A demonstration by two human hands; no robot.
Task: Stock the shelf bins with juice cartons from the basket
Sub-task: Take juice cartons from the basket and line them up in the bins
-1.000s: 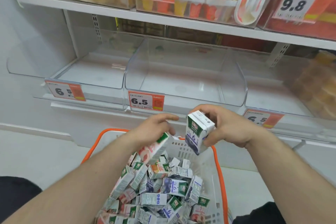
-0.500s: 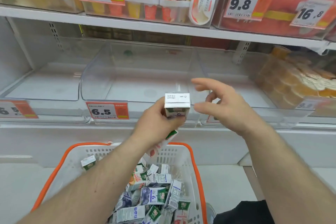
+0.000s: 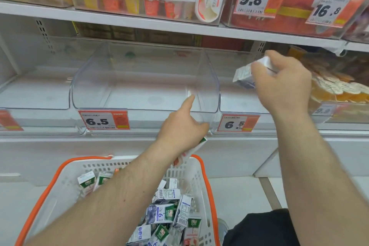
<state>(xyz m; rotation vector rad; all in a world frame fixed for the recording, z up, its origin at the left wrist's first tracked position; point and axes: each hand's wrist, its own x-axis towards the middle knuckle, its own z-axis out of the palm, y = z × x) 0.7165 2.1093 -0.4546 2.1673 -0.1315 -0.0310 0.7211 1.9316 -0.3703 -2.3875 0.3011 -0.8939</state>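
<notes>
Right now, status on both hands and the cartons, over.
Right hand grips a blue carton over the right clear bin. Left hand holds a pink carton, forefinger out. Bin unobstructed. Basket still loaded.

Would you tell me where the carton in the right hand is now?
In the head view, the blue carton is right of centre, gripped by the right hand over the clear bin.

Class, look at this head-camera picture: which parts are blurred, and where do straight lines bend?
Head view: the right hand and its carton are motion-smeared; the shelf edge slopes and curves from wide-angle distortion; the basket cartons stay fairly sharp.
</notes>
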